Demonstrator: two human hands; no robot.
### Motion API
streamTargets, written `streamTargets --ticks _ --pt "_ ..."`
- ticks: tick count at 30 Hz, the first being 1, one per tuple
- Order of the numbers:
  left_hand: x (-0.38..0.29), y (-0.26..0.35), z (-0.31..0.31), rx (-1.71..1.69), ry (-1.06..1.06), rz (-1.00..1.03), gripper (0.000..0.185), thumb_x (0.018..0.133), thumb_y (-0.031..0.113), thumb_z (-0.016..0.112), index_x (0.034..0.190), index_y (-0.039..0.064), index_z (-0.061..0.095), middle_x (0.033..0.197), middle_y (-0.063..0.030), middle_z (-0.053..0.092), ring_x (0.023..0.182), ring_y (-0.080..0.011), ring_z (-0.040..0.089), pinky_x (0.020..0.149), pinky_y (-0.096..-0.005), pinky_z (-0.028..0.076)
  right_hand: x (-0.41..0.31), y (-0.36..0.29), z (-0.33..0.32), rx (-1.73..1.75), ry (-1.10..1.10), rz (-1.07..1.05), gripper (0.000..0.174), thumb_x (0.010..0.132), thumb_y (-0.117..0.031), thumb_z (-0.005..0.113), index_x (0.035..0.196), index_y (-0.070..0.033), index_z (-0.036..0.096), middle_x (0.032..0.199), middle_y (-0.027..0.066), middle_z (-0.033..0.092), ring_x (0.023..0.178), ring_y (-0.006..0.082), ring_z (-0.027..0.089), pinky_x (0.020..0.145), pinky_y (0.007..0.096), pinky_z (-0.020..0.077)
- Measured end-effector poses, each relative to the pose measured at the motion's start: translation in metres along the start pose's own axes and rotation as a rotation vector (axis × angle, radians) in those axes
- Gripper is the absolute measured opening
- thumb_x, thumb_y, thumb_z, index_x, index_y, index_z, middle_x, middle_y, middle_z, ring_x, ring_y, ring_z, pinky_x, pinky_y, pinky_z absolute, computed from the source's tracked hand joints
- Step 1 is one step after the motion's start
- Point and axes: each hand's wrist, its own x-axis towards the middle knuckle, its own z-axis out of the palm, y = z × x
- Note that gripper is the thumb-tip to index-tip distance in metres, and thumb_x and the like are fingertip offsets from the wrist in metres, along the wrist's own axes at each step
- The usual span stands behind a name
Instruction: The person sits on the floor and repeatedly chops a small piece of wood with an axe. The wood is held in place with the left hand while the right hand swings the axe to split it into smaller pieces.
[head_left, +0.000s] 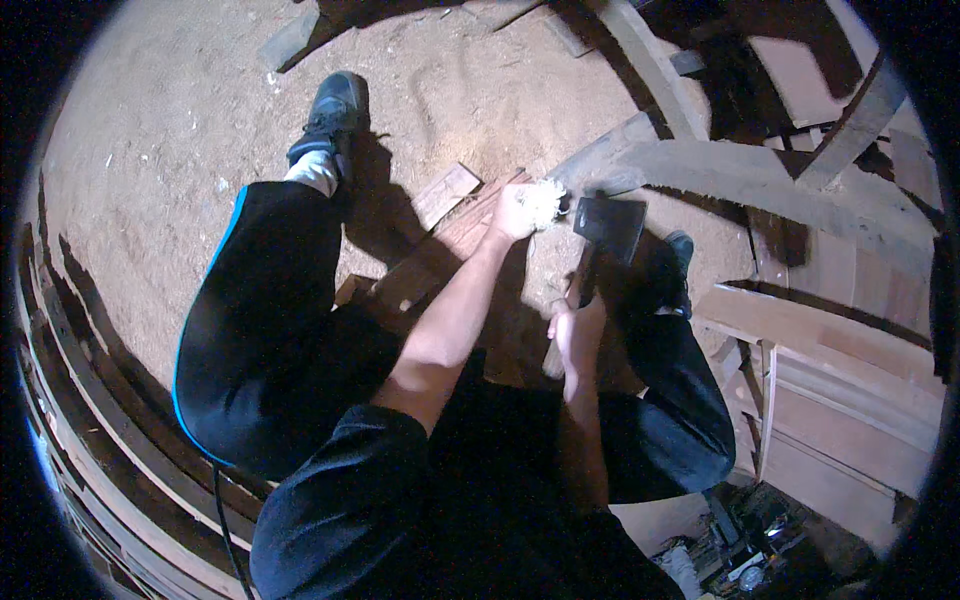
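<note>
My right hand (579, 330) is closed around the wooden handle of a hatchet (611, 225), its broad dark blade raised just right of my left hand. My left hand (517, 211) is out in front of me at the end of a reddish wooden piece (472, 217); glare blurs its fingers. A pale, frayed bunch (551, 204), perhaps fibre or wood shavings, lies against those fingers, and whether they grip it or the wood cannot be told. A short flat board (448, 193) lies beside the reddish wood, on the left.
Curved timber beams (720, 165) cross the upper right. A wooden panelled piece (840, 390) stands at the right, above scattered tools (742, 555). Long planks (97, 435) lie along the lower left. My shoe (339, 105) rests on the dusty ground, near a wood block (289, 43).
</note>
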Motion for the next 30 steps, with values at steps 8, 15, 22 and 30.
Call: streamTargets --ticks 8,15,22,30 --pt "-0.014 0.004 0.003 0.162 -0.083 -0.092 0.023 0.072 0.018 0.077 0.093 0.008 0.075 0.083 -0.0031 0.074 0.072 -0.0089 0.066 0.067 -0.0274 0.053 -0.015 0.001 -0.018 0.331 -0.29 0.308 0.027 0.073 0.001 0.066 0.092 -0.006 0.049 0.059 0.0036 0.049 0.04 0.0155 0.049 0.037 0.0307 0.0408" --pt "-0.015 0.001 0.008 0.381 -0.093 -0.045 0.019 0.07 0.023 0.075 0.084 0.009 0.074 0.077 -0.0103 0.071 0.065 -0.0192 0.067 0.062 -0.0338 0.052 -0.02 -0.03 -0.036 0.137 -0.216 0.024 0.027 0.073 0.003 0.065 0.094 -0.004 0.05 0.061 0.0051 0.052 0.04 0.0156 0.05 0.037 0.0317 0.0433" --pt "-0.014 -0.008 0.008 0.33 -0.092 -0.028 0.017 0.066 0.022 0.071 0.073 0.008 0.066 0.066 -0.0131 0.064 0.059 -0.0267 0.062 0.058 -0.0374 0.048 -0.015 -0.007 -0.014 -0.11 -0.121 -0.043 0.026 0.075 0.003 0.064 0.098 0.001 0.052 0.064 0.0082 0.054 0.04 0.0157 0.05 0.036 0.0318 0.04" --pt "-0.016 0.001 0.011 0.49 -0.142 -0.047 0.019 0.064 0.023 0.071 0.072 0.007 0.064 0.065 -0.0146 0.063 0.06 -0.0301 0.061 0.06 -0.0391 0.047 -0.004 0.013 -0.015 -0.246 -0.072 -0.04 0.037 0.076 0.001 0.066 0.11 0.003 0.051 0.08 0.0141 0.06 0.058 0.0234 0.058 0.05 0.0356 0.0462"
